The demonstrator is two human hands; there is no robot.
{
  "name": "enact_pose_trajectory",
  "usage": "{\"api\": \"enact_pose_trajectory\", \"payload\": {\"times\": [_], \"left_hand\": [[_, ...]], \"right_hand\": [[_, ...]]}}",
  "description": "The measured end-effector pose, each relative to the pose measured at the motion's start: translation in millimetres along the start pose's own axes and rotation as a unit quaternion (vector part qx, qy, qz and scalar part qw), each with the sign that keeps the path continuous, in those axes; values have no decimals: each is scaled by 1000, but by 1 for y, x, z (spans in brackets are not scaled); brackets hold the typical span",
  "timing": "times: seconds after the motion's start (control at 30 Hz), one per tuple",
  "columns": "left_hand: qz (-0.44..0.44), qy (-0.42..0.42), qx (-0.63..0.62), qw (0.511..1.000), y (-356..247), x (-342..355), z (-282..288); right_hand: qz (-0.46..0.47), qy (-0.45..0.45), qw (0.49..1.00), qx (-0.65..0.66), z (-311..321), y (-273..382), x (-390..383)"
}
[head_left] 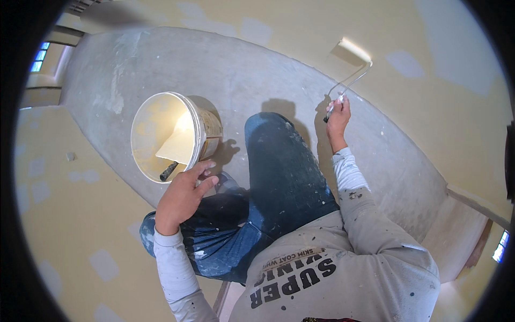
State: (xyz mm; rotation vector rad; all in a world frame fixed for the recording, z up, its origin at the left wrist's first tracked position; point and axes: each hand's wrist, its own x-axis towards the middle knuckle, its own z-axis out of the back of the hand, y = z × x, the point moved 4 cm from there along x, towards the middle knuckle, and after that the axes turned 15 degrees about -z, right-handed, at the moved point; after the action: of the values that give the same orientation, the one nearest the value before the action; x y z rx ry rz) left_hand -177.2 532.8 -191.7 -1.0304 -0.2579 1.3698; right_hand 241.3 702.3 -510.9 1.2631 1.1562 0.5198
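Observation:
My right hand (339, 118) is closed round the handle of a paint roller (355, 50). The roller's pale sleeve lies against the yellow wall, and its thin wire frame bends back to my fingers. Beside my left knee stands a white plastic bucket (210, 131), its mouth turned toward me and cream paint coating the inside. A tool's dark handle (169, 170) shows at the near rim, next to a pale flat shape; its kind is unclear. My left hand (185, 196) is just outside that rim, thumb and fingers apart, holding nothing visible.
I sit with bent legs in paint-spotted jeans (281, 161) on a grey concrete floor (225, 59). The yellow wall (375, 27), with lighter patches, curves along the far and right side. Another patched yellow surface (75, 214) lies left. Small windows (38, 58) show at the rim.

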Motion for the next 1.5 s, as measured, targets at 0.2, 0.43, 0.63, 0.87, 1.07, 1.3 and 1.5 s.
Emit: {"api": "enact_pose_trajectory", "payload": {"times": [0.2, 0.43, 0.63, 0.87, 1.07, 1.3, 1.5], "left_hand": [[-9, -1, 15, 1000, 4, -2, 1], [1, 2, 4, 1000, 4, -3, 2], [-1, -1, 15, 1000, 7, -8, 2], [-28, -5, 16, 999, 2, -1, 6], [-12, -5, 19, 1000, 11, -12, 3], [-25, -11, 5, 1000, 5, -9, 8], [-8, -16, 16, 1000, 7, -15, 7]], "right_hand": [[-9, -9, 1000, -23, 8, -4, 5], [-41, -15, 999, -4, 16, -30, -1], [-2, 0, 1000, 12, 6, 17, -8], [-51, -37, 996, -56, 26, -40, 4], [34, -7, 997, -68, -13, 17, -9], [-3, -11, 997, -72, -21, -28, 11], [52, 3, 994, -97, -61, 14, 4]]}}
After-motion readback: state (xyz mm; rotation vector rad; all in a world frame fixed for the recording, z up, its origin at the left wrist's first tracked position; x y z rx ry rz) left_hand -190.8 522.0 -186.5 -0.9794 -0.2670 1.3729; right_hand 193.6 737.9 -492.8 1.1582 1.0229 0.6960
